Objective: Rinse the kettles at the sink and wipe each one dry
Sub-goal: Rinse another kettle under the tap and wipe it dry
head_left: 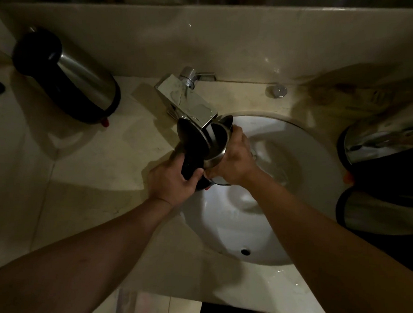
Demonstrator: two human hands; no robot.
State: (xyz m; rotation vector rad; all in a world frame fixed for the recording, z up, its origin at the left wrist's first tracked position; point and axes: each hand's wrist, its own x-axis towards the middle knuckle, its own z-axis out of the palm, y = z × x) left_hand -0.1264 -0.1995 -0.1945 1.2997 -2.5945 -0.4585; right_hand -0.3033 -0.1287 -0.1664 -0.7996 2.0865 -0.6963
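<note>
Kettle (pixel 215 146) sat tilted under the tap (pixel 187 103) at the sink's (pixel 294 158) 11 o'clock rim, lid (pixel 192 138) flipped open, water running into its mouth. My left hand (pixel 171 181) had its grip curled round the black handle — my right hand (pixel 233 162) wrapped the steel body. Another kettle (pixel 67 74) stood on the worktop (pixel 88 165) at 10 o'clock; two more (pixel 378 138) lay at 3 o'clock.
</note>
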